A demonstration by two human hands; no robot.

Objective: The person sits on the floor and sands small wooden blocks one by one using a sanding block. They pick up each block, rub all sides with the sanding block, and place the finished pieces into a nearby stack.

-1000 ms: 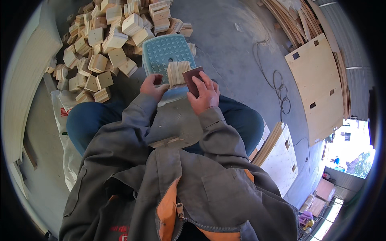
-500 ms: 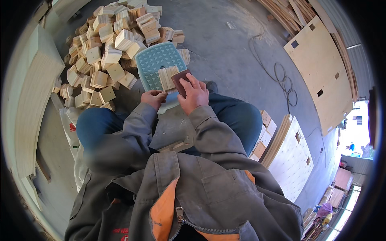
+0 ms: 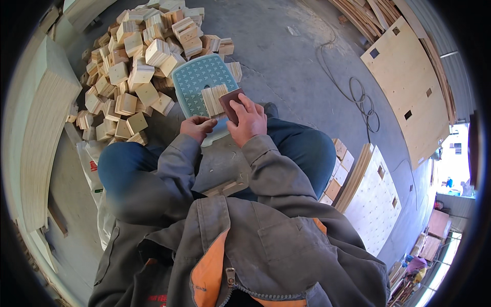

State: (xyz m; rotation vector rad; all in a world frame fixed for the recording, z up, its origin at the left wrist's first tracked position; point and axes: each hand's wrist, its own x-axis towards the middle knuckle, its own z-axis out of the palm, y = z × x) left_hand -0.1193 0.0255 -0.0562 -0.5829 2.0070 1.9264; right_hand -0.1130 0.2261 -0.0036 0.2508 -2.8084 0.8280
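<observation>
A small layered plywood block point(image 3: 213, 100) rests on the teal top of a plastic stool point(image 3: 192, 77) in front of me. My right hand point(image 3: 248, 118) grips a dark red-brown sanding block point(image 3: 231, 104), its fingers over the top. The sanding block stands tilted against the plywood block's right side. Close to the near left corner of the plywood block, my left hand point(image 3: 197, 128) is closed in a pinch, thumb against the fingers. Whatever lies between those fingertips is too small to make out.
A large heap of plywood blocks point(image 3: 134, 66) lies beyond the stool to the left. Stacked sheets point(image 3: 46, 138) stand at far left. On the right are a perforated panel point(image 3: 409, 97), a coiled cable point(image 3: 360, 102), more blocks point(image 3: 338, 174) and a leaning panel point(image 3: 372, 199).
My left hand has shifted slightly right and down at the plywood block's near corner. The right hand and sanding block have barely moved.
</observation>
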